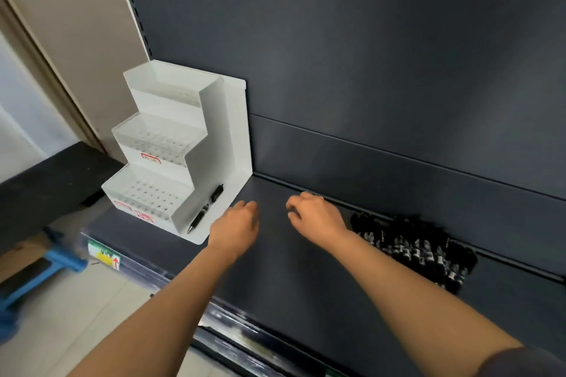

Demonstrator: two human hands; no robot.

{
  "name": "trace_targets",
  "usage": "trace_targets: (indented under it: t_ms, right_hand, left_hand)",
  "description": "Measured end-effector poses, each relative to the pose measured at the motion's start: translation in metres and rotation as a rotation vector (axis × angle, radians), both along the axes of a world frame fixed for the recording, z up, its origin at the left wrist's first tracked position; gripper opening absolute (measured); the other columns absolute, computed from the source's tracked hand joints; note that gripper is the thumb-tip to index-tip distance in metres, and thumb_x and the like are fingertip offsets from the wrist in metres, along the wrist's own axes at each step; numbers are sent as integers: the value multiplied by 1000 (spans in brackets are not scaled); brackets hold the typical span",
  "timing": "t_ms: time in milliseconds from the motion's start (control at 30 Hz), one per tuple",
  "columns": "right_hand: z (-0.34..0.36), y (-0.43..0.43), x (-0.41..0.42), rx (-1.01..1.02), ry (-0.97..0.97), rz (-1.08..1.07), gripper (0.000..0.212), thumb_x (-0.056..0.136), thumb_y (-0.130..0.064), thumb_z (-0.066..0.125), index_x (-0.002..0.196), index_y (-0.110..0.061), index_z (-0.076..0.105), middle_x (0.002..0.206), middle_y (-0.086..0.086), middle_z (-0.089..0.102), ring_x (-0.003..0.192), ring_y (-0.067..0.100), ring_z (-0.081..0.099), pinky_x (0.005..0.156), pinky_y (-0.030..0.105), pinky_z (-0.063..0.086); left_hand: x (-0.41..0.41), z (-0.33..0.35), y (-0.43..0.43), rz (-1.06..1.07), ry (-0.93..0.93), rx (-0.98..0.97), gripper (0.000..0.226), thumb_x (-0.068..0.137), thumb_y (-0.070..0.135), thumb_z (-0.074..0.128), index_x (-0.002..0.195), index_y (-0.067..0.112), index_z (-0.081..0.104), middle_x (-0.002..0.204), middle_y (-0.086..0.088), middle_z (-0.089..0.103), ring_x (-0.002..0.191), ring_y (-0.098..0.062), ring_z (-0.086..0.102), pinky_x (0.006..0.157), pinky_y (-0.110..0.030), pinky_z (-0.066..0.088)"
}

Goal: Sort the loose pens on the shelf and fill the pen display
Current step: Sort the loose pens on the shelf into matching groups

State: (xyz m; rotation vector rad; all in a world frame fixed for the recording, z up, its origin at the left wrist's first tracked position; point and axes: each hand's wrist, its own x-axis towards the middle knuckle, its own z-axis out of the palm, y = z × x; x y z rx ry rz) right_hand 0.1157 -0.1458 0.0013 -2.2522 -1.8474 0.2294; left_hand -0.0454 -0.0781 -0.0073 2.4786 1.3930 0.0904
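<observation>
A white stepped pen display (159,144) with three tiers of holes stands at the left end of the dark shelf (306,269). One black pen (205,208) leans against its right side wall, tip down. A heap of loose black pens (410,245) lies on the shelf to the right. My left hand (237,225) hovers over the shelf just right of the display, fingers loosely curled, holding nothing. My right hand (312,213) hangs beside it, just left of the heap, fingers loosely curled and empty, with a ring on one finger.
The shelf's dark back panel (367,55) rises behind everything. A yellow-and-green price label (104,255) sits on the shelf's front rail. A blue object (39,278) lies on the tiled floor at the lower left, under a black ledge (46,187).
</observation>
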Motion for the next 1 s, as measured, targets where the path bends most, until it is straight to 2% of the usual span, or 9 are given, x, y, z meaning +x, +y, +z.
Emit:
trace_targets:
  t_ms: [100,267,433,600,800,1000]
  right_hand:
    - [-6,21,4,-24,27,27,24,95,-28,45,113,-20,58,115,2,57,107,25,56,79,34,47]
    - [-14,48,1,-45,64,66,23,95,-27,45,112,-20,59,113,2,57,106,24,56,79,33,47]
    - [-23,64,0,-81,96,54,24,95,-27,45,114,-21,58,116,2,56,106,24,57,82,33,48]
    - [-28,75,-5,-105,117,-4,25,95,-27,45,116,-22,58,118,0,56,108,22,56,83,32,47]
    - [-29,82,-16,-127,121,-65,25,96,-28,45,117,-22,57,120,1,54,109,24,55,82,33,46]
    - [-25,64,-5,-145,105,-184,27,96,-28,45,119,-21,56,123,3,54,112,25,55,86,36,47]
  left_hand:
    - [2,-5,12,35,47,-3,24,93,18,40,115,14,49,113,-7,51,108,-29,52,76,-40,45]
    - [-6,-14,35,115,211,38,36,93,14,42,129,14,44,127,-9,45,119,-30,43,86,-38,44]
    - [-12,-26,53,144,298,-26,36,92,6,38,128,10,40,132,-12,37,120,-33,40,93,-39,41]
    - [-13,-30,73,95,347,-26,40,91,5,41,131,12,37,131,-13,36,122,-35,37,94,-41,42]
    - [-16,-31,89,-21,328,-76,49,88,-2,42,134,13,31,127,-13,36,108,-35,54,88,-39,46]
    - [26,-22,78,-207,176,-155,44,89,3,40,131,12,30,120,-15,42,104,-37,56,83,-41,46]
